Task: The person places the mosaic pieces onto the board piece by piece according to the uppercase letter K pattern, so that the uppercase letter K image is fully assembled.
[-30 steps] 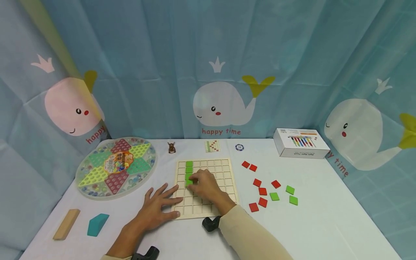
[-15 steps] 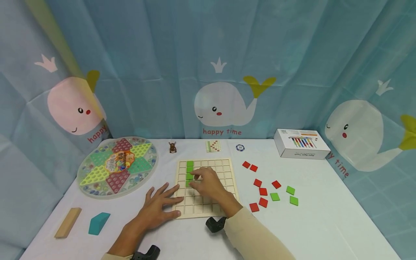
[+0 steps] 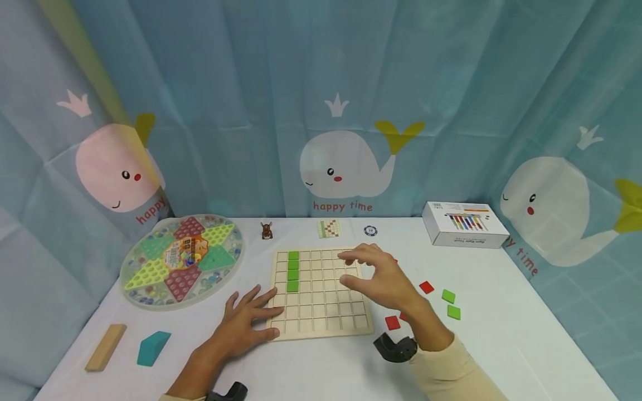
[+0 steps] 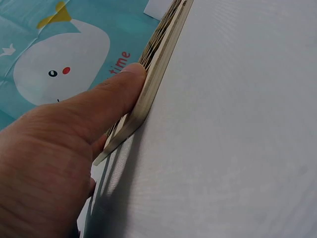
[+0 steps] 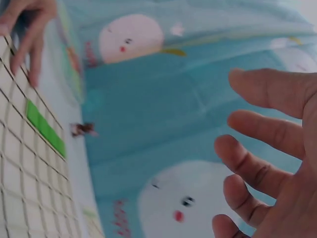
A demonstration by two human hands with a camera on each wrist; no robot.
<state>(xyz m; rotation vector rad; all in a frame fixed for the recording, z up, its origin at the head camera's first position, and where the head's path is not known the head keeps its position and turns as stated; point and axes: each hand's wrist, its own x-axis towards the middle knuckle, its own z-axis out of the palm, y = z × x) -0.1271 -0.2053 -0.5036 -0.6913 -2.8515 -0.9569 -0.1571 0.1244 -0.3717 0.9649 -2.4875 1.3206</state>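
Note:
A pale wooden grid board (image 3: 321, 312) lies on the table in front of me. Several green square tiles (image 3: 293, 275) fill a column near its left side. My left hand (image 3: 246, 320) rests with spread fingers on the board's left edge; in the left wrist view the thumb (image 4: 116, 91) lies along that edge. Above the board's right side hovers my right hand (image 3: 383, 278), its fingers parted and holding nothing, as the right wrist view also shows. Loose red tiles (image 3: 393, 323) lie right of the board, some hidden under the right hand and wrist. Loose green tiles (image 3: 448, 296) lie farther right.
At the left sits a round Chinese checkers board (image 3: 183, 259), with a wooden block (image 3: 106, 347) and a teal block (image 3: 153, 348) nearer me. Along the back are a small brown figurine (image 3: 267, 230), a pattern card (image 3: 329, 229), a round chip (image 3: 370, 230) and a white box (image 3: 465, 225).
My right hand has left the green column and moved right, opening its fingers, and now covers some loose tiles. The left hand stays at the board's edge.

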